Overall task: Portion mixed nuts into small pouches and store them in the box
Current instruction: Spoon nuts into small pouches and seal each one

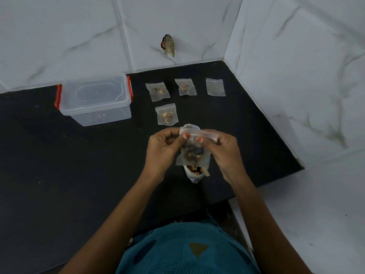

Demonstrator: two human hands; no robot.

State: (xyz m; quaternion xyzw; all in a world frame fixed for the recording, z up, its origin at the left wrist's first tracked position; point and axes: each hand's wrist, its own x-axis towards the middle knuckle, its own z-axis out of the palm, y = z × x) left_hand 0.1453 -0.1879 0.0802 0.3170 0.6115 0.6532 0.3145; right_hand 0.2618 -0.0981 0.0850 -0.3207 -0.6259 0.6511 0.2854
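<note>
Clear pouch [204, 158], apparently holding nuts [192, 153], is pinched along its top strip by left hand [164, 148] and right hand [223, 151].

Both arms are bare. They reach forward from the bottom and come closer together toward the hands. The left hand [163, 150] and the right hand [224, 155] are held up side by side, near each other. Each hand has curled fingers [167, 135] and pinches the top edge of 1 small pouch [194, 155] with its thumb in front. The 2 thumbs [182, 138] face the camera, close together, and their nails are painted orange. Both wrists bend a little inward.
</note>
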